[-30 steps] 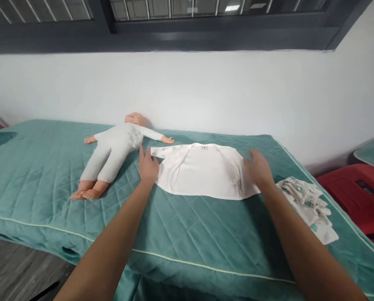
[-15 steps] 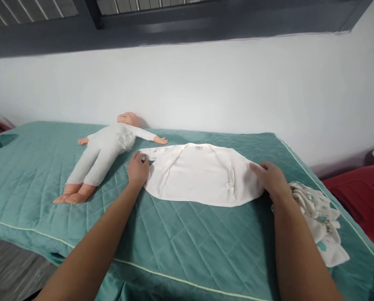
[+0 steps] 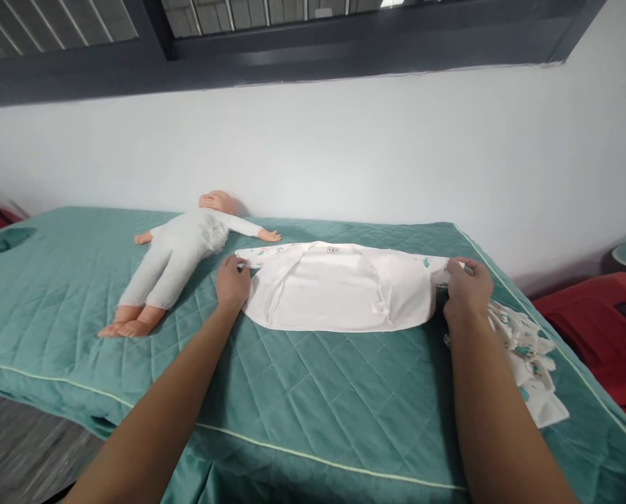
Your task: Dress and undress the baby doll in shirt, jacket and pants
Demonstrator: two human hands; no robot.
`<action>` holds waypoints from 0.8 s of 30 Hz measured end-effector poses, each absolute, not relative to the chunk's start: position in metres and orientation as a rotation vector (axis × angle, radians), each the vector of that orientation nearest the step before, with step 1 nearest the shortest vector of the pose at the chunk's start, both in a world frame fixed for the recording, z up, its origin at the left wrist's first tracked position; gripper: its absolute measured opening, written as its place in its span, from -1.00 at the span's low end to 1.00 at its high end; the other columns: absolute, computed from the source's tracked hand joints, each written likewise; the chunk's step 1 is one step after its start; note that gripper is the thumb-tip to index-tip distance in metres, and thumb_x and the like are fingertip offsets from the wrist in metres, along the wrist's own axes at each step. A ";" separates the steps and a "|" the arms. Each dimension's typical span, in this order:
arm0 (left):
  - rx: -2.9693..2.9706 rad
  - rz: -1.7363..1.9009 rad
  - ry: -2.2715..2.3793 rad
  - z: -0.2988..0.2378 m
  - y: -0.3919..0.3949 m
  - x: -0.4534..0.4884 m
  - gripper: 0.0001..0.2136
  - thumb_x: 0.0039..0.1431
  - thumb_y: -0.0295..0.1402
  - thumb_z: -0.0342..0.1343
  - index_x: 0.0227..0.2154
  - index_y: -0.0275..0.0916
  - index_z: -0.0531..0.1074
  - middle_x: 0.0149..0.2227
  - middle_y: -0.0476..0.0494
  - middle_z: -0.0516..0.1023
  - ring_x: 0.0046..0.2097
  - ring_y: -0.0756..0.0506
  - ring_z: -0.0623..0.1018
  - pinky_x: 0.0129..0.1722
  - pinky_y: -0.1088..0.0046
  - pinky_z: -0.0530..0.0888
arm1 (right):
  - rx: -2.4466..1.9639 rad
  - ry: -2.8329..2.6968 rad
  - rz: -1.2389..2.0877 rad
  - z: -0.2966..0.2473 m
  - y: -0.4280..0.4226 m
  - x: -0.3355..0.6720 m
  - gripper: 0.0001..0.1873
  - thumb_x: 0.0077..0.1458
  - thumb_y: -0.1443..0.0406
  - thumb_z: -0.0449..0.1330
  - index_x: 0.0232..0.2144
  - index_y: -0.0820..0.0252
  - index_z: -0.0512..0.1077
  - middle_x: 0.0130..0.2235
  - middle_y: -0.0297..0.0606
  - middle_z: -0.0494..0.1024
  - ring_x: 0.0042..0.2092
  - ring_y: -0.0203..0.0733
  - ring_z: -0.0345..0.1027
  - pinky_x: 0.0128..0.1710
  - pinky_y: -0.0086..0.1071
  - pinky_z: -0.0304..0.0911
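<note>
A white baby shirt (image 3: 328, 290) lies opened out, its plain inside facing up and a small label at the neck. Its sleeves carry a small coloured print and stretch out to both sides. My left hand (image 3: 232, 283) is closed on the end of the left sleeve. At the other side, my right hand (image 3: 468, 287) pinches the end of the right sleeve and holds it out straight. Left of the shirt a baby doll (image 3: 181, 241) in a white cloth body lies on its back, one arm reaching close to the left sleeve.
Everything lies on a green quilted bed cover (image 3: 313, 392). A crumpled printed white cloth (image 3: 528, 364) sits beyond my right forearm. Past the bed's right edge is a red object (image 3: 596, 315). A white wall (image 3: 344, 154) rises behind the bed, under a dark window frame.
My right hand has moved from the shirt's side edge to the sleeve end, and the printed right sleeve now shows stretched out. My left hand stays on the left sleeve.
</note>
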State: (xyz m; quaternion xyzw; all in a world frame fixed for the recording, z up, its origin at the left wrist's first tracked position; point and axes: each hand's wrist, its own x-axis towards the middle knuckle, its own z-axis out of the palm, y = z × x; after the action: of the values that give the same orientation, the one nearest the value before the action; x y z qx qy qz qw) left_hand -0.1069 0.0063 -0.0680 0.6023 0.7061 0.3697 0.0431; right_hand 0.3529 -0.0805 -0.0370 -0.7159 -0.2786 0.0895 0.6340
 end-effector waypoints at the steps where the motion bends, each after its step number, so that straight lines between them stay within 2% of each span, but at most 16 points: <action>1: 1.836 1.131 2.161 -0.068 0.006 -0.107 -0.76 0.16 -0.45 0.00 -0.15 -0.22 0.49 0.14 -0.22 0.48 0.19 -0.19 0.43 0.23 0.25 0.35 | -1.614 -0.599 0.192 -0.037 -0.080 0.354 -0.65 0.02 0.27 0.12 -0.11 0.25 0.38 -0.26 -0.20 0.53 -0.31 -0.17 0.43 -0.35 -0.33 0.38; 5: 1.835 1.148 2.153 -0.068 0.005 -0.107 -0.77 0.15 -0.46 0.01 -0.16 -0.23 0.48 0.11 -0.24 0.49 0.18 -0.20 0.44 0.21 0.24 0.35 | -1.609 -0.548 0.088 -0.036 -0.079 0.355 -0.64 -0.03 0.37 0.11 -0.11 0.24 0.34 -0.07 -0.10 0.53 -0.04 -0.10 0.46 0.01 -0.17 0.36; 8: 1.846 1.186 2.133 -0.069 0.003 -0.106 -0.78 0.15 -0.46 0.01 -0.18 -0.22 0.48 0.09 -0.24 0.50 0.16 -0.22 0.44 0.20 0.21 0.36 | -1.606 -0.641 -0.004 -0.034 -0.082 0.341 -0.61 -0.06 0.36 0.15 -0.10 0.22 0.37 0.03 -0.09 0.50 0.10 -0.04 0.38 0.14 -0.10 0.26; 10: 1.852 1.236 2.120 -0.068 0.002 -0.105 -0.80 0.17 -0.46 0.01 -0.18 -0.22 0.47 0.07 -0.25 0.50 0.15 -0.23 0.44 0.18 0.19 0.37 | -1.564 -0.827 -0.064 -0.031 -0.085 0.320 -0.61 -0.02 0.34 0.14 -0.08 0.22 0.40 0.06 -0.06 0.49 0.11 -0.03 0.37 0.11 -0.13 0.29; 13: 1.933 1.336 2.104 -0.062 -0.003 -0.100 -0.80 0.18 -0.48 -0.01 -0.20 -0.22 0.47 0.04 -0.27 0.50 0.11 -0.24 0.45 0.13 0.18 0.38 | -1.481 -1.274 -0.014 -0.023 -0.096 0.272 -0.69 0.16 0.26 0.06 -0.07 0.18 0.43 0.01 -0.09 0.54 -0.03 -0.08 0.45 -0.03 -0.21 0.35; 16: 2.131 1.405 2.074 -0.055 -0.019 -0.091 -0.81 0.20 -0.48 -0.04 -0.22 -0.21 0.46 -0.10 -0.26 0.52 0.02 -0.25 0.46 0.05 0.18 0.39 | -1.589 -1.912 0.247 -0.011 -0.115 0.222 -0.72 0.31 0.17 0.00 -0.23 0.08 0.49 -0.26 -0.27 0.63 -0.24 -0.14 0.49 -0.26 -0.33 0.26; 18: 2.265 1.408 1.977 -0.051 -0.040 -0.084 -0.83 0.24 -0.44 -0.04 -0.21 -0.21 0.45 -0.21 -0.22 0.52 -0.08 -0.23 0.48 -0.04 0.20 0.40 | -1.671 -2.160 0.233 -0.005 -0.126 0.200 -0.64 0.36 0.12 -0.03 -0.33 0.07 0.49 -0.34 -0.30 0.63 -0.30 -0.16 0.48 -0.36 -0.36 0.12; 21: 2.451 1.276 1.672 -0.048 -0.083 -0.074 -0.83 0.29 -0.40 -0.05 -0.19 -0.19 0.44 -0.28 -0.15 0.53 -0.22 -0.15 0.50 -0.18 0.29 0.40 | -1.753 -2.295 0.117 -0.002 -0.138 0.189 -0.60 0.38 0.08 -0.03 -0.38 0.08 0.47 -0.41 -0.31 0.61 -0.34 -0.17 0.47 -0.41 -0.37 0.00; 24: 2.644 0.989 1.398 -0.047 -0.123 -0.067 -0.82 0.34 -0.36 -0.05 -0.20 -0.17 0.46 -0.30 -0.12 0.56 -0.23 -0.12 0.50 -0.19 0.32 0.38 | -1.752 -2.356 0.075 -0.003 -0.141 0.193 -0.59 0.37 0.07 -0.02 -0.41 0.08 0.46 -0.44 -0.32 0.59 -0.36 -0.19 0.47 -0.41 -0.37 -0.02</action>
State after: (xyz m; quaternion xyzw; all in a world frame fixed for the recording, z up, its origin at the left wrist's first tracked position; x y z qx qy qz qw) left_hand -0.0666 -0.1225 -0.0466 0.8393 0.4437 0.3140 -0.0040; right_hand 0.1927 -0.1410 -0.0032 -0.5935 -0.7979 0.0255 0.1022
